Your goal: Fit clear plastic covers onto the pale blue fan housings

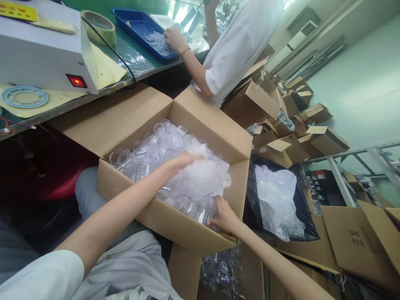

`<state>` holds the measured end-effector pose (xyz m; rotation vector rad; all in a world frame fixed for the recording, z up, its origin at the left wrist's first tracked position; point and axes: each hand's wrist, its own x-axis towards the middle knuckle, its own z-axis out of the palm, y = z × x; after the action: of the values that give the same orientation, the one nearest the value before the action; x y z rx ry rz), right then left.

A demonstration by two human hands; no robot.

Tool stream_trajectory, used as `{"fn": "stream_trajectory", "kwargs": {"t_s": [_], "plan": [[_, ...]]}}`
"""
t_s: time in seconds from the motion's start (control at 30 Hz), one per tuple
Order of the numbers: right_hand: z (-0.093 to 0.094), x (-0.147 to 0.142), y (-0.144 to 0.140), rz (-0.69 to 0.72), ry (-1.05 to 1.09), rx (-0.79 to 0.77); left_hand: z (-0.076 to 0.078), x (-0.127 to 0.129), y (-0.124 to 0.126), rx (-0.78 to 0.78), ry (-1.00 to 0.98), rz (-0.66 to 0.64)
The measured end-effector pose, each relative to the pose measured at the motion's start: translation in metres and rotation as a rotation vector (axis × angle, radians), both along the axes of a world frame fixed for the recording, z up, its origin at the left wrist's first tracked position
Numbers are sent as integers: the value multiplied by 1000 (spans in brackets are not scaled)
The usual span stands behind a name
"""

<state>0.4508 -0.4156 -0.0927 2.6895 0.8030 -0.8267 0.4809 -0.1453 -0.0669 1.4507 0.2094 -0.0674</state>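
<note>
A cardboard box stands open in front of me, filled with clear round plastic parts that look like small cups with spoked ends. Over the parts at the box's right side, my left hand grips a crumpled, translucent white plastic bag; motion blurs the bag and the fingertips. My right hand reaches in over the near right corner. Its thumb and fingers curl around a clear plastic part lying among the others.
On the left bench are a white machine with a lit red switch, a tape roll and a blue tray of small pieces. A co-worker's hand is at that tray. A black-lined bin and stacked cartons stand right.
</note>
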Motion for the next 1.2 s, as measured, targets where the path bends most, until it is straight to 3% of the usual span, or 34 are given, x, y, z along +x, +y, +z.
{"fn": "stream_trajectory", "kwargs": {"t_s": [0.13, 0.37, 0.57, 0.8, 1.2], "plan": [[6, 8, -4, 37, -26, -39, -8, 2, 0, 88, -8, 22], [14, 2, -8, 250, 100, -22, -14, 1, -6, 174, -29, -17], [9, -12, 1, 183, 17, -96, -15, 2, -4, 193, -13, -6], [5, -8, 15, 162, -60, -136, -18, 1, -3, 202, -23, -20], [14, -12, 6, 273, -35, -108, -18, -2, -4, 281, -49, -53]]}}
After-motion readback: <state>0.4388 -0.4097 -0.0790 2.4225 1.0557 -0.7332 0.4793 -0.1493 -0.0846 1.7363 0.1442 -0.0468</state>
